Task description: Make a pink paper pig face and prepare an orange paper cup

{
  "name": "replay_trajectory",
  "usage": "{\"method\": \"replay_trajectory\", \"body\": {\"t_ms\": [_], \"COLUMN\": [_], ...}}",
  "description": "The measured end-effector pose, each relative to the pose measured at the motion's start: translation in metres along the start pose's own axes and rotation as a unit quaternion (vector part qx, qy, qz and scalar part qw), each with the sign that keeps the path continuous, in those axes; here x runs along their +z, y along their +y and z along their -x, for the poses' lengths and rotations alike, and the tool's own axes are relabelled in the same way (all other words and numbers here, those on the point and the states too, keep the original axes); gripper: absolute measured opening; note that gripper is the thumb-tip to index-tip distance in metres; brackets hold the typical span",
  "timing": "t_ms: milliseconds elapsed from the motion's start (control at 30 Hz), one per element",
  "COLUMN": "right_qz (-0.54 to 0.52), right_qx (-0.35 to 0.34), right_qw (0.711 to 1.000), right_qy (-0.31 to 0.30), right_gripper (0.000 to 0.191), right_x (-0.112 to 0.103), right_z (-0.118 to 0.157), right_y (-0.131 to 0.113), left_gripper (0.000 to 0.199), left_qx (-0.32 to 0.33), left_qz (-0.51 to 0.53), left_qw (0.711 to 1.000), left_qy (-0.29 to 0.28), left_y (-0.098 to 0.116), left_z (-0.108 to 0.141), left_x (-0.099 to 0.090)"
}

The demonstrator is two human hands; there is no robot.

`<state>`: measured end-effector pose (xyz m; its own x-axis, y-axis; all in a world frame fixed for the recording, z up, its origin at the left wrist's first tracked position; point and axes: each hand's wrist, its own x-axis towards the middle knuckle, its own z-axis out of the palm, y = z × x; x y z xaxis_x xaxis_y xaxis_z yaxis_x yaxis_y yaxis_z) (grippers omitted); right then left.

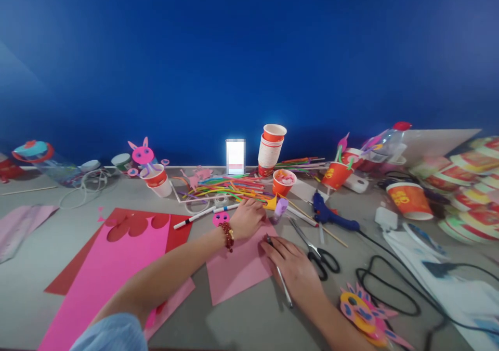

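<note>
My right hand [292, 265] is closed round a slim pen [286, 291] with a pale barrel. Its dark front part shows near my thumb, over the light pink paper [236, 270]. My left hand [247, 220] rests at the upper part of that paper, fingers bent downward and lying on it. Whatever lies under those fingertips is hidden. A pink round cutout with eyes [221, 219] is beside my left wrist. Just beyond the fingers are a yellow piece [270, 202] and a purple-capped glue stick or bottle [280, 209].
Black-handled scissors [322, 260] and a blue glue gun [331, 215] with a looping cord lie right. Bright pink paper [125, 268] overlaps red paper [78, 268] at left. Colourful pipe cleaners [230, 189], stacked paper cups [270, 151] and a cup of scraps [284, 182] stand behind.
</note>
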<state>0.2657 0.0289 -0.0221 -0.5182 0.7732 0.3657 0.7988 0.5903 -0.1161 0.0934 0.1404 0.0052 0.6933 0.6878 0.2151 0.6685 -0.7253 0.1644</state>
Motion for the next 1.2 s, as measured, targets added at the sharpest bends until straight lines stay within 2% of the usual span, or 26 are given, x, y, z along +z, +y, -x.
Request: {"method": "replay_trajectory", "body": {"t_ms": [167, 300, 367, 433, 533, 667, 767, 867, 967, 1067, 1200], "right_qz": [-0.013, -0.012, -0.009, -0.007, -0.006, -0.031, -0.104, -0.265, -0.416, -0.492, -0.518], "right_qx": [0.007, 0.010, 0.009, 0.005, -0.002, -0.010, -0.004, -0.005, 0.024, 0.090, 0.105], "right_qw": [1.000, 1.000, 1.000, 1.000, 1.000, 0.999, 0.994, 0.964, 0.906, 0.856, 0.840], "right_qy": [-0.003, -0.007, -0.012, -0.012, -0.003, 0.015, 0.031, -0.008, -0.078, -0.132, -0.124], "right_gripper": [0.042, 0.039, 0.038, 0.038, 0.040, 0.040, 0.039, 0.031, 0.021, 0.009, 0.008], "right_x": [0.002, 0.001, 0.000, 0.000, 0.003, 0.000, -0.016, -0.036, -0.045, -0.036, -0.011], "right_z": [0.001, 0.001, 0.001, 0.001, 0.002, 0.002, -0.003, -0.012, -0.020, -0.028, -0.035], "right_y": [-0.001, -0.002, -0.002, -0.001, 0.002, 0.002, -0.010, -0.034, -0.062, -0.083, -0.094], "left_gripper": [0.016, 0.026, 0.021, 0.020, 0.018, 0.011, 0.018, 0.020, 0.020, 0.020, 0.019], "left_qx": [-0.039, -0.062, -0.061, -0.050, -0.022, 0.023, 0.019, 0.018, 0.020, 0.014, 0.012], "left_qz": [-0.005, -0.006, -0.001, 0.010, 0.041, 0.162, 0.188, 0.188, 0.180, 0.176, 0.183], "left_qw": [0.999, 0.995, 0.994, 0.994, 0.996, 0.986, 0.979, 0.979, 0.981, 0.982, 0.981], "left_qy": [0.035, 0.079, 0.091, 0.094, 0.078, -0.030, -0.070, -0.070, -0.068, -0.063, -0.064], "left_y": [-0.019, -0.043, -0.049, -0.050, -0.041, -0.024, -0.018, -0.019, -0.019, -0.017, -0.019], "left_z": [-0.006, -0.009, 0.000, 0.019, 0.064, 0.128, 0.157, 0.166, 0.165, 0.164, 0.165], "left_x": [-0.009, -0.031, -0.043, -0.054, -0.064, -0.065, -0.058, -0.050, -0.046, -0.046, -0.046]}}
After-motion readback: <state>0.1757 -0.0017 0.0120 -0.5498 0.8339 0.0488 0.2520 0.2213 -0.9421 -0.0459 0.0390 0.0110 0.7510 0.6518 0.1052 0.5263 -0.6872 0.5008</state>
